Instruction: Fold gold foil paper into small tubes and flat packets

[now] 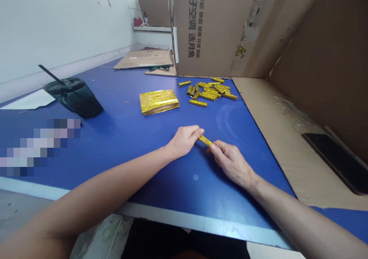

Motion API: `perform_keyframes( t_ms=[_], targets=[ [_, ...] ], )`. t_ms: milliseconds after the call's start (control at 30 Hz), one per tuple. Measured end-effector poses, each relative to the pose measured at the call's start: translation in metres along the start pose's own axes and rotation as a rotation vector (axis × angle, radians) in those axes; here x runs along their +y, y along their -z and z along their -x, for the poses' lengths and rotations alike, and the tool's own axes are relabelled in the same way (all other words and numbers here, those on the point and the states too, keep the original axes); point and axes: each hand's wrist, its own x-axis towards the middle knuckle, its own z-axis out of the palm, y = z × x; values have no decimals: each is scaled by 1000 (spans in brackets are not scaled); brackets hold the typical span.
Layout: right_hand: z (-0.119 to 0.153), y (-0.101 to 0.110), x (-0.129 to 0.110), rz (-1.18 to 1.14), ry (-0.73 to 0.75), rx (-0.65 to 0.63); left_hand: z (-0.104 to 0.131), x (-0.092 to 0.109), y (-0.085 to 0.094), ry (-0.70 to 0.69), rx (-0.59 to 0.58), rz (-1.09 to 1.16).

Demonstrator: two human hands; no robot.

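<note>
A narrow gold foil strip (205,140) is held between my two hands above the blue table. My left hand (185,138) pinches its upper left end, fingers closed. At its lower right end, my right hand (228,157) grips it between thumb and fingers. Beyond my hands lies a flat stack of gold foil sheets (159,101). To the right of that stack, several small folded gold pieces (209,92) are in a loose pile, with one (197,103) lying nearest to my hands.
A dark cup with a straw (79,98) stands at the left on the blue table (129,136). A large cardboard box (215,28) rises behind the pile. A black phone-like object (336,161) lies on cardboard at the right.
</note>
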Motion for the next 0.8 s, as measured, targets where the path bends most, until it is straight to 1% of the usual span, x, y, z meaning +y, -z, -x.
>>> perform_keyframes(
  t_ms=[200, 300, 367, 533, 633, 800],
  targets=[
    [-2, 0, 1, -36, 27, 48, -1, 0, 0, -19, 7, -2],
    [-3, 0, 2, -56, 24, 51, -2, 0, -1, -1, 3, 24],
    [-4, -1, 2, -89, 6, 54, -3, -2, 0, 18, 17, 60],
    [-8, -1, 5, -202, -66, 104, -7, -11, 4, 85, 107, 103],
    [-9, 0, 5, -251, -95, 128, -8, -13, 6, 91, 106, 114],
    [-10, 2, 3, -282, -104, 156, -7, -8, 5, 77, 90, 131]
  ],
)
